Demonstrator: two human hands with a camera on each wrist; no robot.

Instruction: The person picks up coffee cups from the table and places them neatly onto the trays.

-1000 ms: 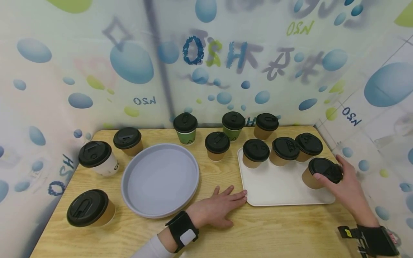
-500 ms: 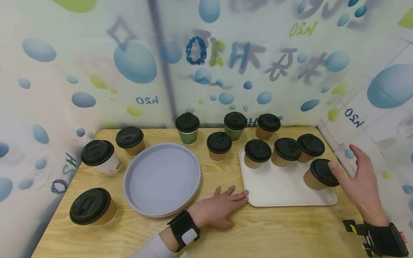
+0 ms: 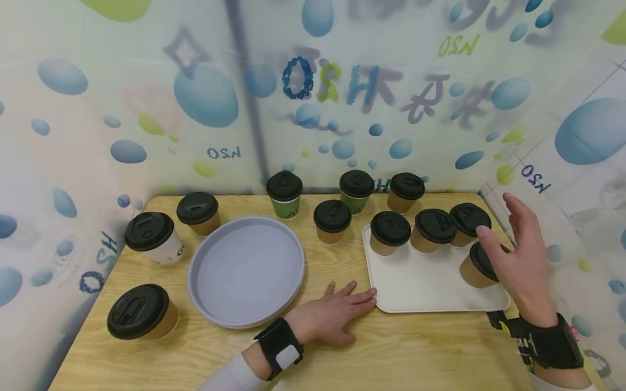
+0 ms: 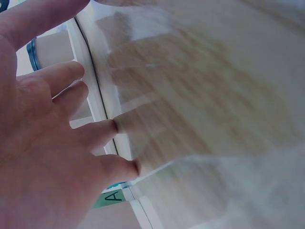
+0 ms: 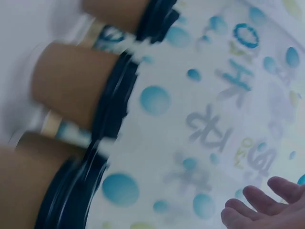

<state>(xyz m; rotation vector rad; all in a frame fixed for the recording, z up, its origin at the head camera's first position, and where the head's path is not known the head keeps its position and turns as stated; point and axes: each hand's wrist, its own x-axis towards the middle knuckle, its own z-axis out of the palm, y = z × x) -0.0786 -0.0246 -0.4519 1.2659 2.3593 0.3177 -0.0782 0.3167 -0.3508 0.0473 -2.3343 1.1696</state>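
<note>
My left hand (image 3: 332, 317) lies spread on the wooden table, fingertips at the left edge of a white rectangular tray (image 3: 415, 290). In the left wrist view its fingers (image 4: 69, 74) are stretched out. My right hand (image 3: 525, 266) hovers at the tray's right side, fingers extended and thumb apart, holding nothing. It partly hides a brown paper coffee cup (image 3: 473, 272) with a black lid, upright at the tray's right. Along the tray's back stand three more lidded brown cups, the left one (image 3: 389, 231), the middle one (image 3: 432, 228) and the right one (image 3: 468, 220).
A round grey-blue tray (image 3: 246, 274) sits left of centre. Around it stand a white cup (image 3: 163, 247), a large brown cup (image 3: 158, 320) and a smaller brown cup (image 3: 205, 222). Green cups (image 3: 285, 206) and other brown cups (image 3: 330, 233) line the back, before a patterned curtain (image 3: 195, 136).
My right hand has let go of the front right cup, drawn off to the right, then come back left and farther over the tray. The cup stays put; my left hand has not moved.
</note>
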